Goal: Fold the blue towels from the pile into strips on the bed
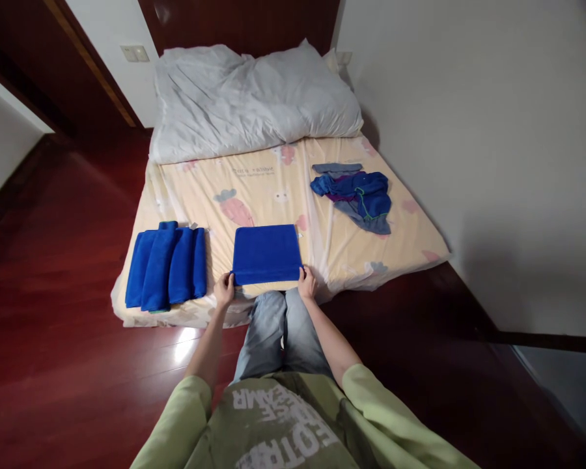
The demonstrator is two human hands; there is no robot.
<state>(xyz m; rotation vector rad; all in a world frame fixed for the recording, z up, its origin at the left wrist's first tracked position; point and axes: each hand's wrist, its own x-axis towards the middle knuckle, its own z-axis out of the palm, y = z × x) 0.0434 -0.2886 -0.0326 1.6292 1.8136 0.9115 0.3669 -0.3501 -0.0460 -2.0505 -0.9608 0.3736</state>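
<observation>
A blue towel lies as a flat rectangle on the bed near its front edge, with a narrow folded or rolled band along the near side. My left hand pinches its near left corner. At the near right corner, my right hand grips the cloth between thumb and fingers. To the left rests a group of several rolled blue towels, side by side, with one on top. A crumpled heap of blue, purple and grey cloths sits farther back on the right.
The bed has a pale sheet printed with carrots. A large grey-white bundle, like a pillow or quilt, spans its head end. A white wall runs along the right, and dark red floor surrounds the left and front.
</observation>
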